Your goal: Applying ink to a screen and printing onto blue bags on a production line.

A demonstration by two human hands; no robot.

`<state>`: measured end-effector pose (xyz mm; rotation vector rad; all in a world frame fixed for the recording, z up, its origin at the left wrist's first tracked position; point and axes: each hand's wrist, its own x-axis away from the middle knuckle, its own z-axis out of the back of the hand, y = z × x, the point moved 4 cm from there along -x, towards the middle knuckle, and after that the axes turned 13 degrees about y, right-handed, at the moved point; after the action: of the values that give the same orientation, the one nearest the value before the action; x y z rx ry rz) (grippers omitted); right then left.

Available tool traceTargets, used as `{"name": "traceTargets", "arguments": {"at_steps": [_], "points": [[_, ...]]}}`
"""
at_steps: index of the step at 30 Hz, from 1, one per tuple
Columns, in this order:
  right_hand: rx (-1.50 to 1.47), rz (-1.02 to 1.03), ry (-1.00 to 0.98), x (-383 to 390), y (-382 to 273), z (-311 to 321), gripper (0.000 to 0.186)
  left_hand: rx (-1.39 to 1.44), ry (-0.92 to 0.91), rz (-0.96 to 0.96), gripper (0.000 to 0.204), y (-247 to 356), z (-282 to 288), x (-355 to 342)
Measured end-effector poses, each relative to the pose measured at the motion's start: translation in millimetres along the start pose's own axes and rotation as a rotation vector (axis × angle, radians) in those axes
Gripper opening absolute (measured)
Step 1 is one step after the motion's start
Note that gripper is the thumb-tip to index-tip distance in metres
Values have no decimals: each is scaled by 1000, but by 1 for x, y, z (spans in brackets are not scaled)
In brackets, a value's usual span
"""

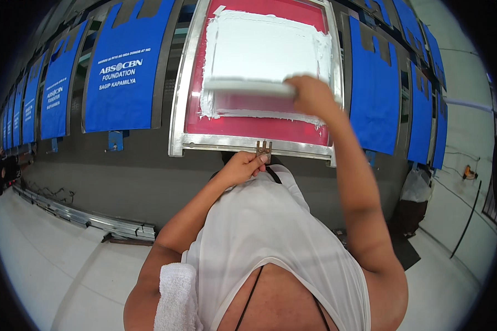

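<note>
A silk-screen frame [185, 83] with a silver metal rim and pink-red mesh [248, 128] lies in front of me. Thick white ink [265, 47] covers much of the mesh, with ragged edges. My right hand [313, 98] grips the right end of a squeegee [248, 87], which lies across the ink and is blurred by motion. Below it, a pinkish strip of mesh shows through. At the middle of the frame's near edge, the fingers of my left hand [244, 167] close on a small pronged metal bracket [264, 149].
Blue bags [126, 71] lie flat on boards in a row to the left, and more blue bags [374, 83] to the right. Metal rails [88, 215] rest on the floor at left. A clear plastic bag [416, 186] sits at right, near a cordless drill [469, 172].
</note>
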<state>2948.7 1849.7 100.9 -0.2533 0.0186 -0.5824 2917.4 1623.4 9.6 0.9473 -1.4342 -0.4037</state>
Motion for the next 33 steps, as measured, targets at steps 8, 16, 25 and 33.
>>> {"name": "traceTargets", "arguments": {"at_steps": [8,16,25,33], "points": [[-69,19,149,97,-20,-15,40,-407,129,89,46,-36,-4,-25],[-132,-157,68,84,98,4,36,-727,288,117,49,-16,9,-13],[-1231,-492,180,46,133,-72,40,-551,1092,-306,46,37,201,-29],[-1288,-591,157,96,178,-8,29,-138,926,-353,53,59,115,-23]]}}
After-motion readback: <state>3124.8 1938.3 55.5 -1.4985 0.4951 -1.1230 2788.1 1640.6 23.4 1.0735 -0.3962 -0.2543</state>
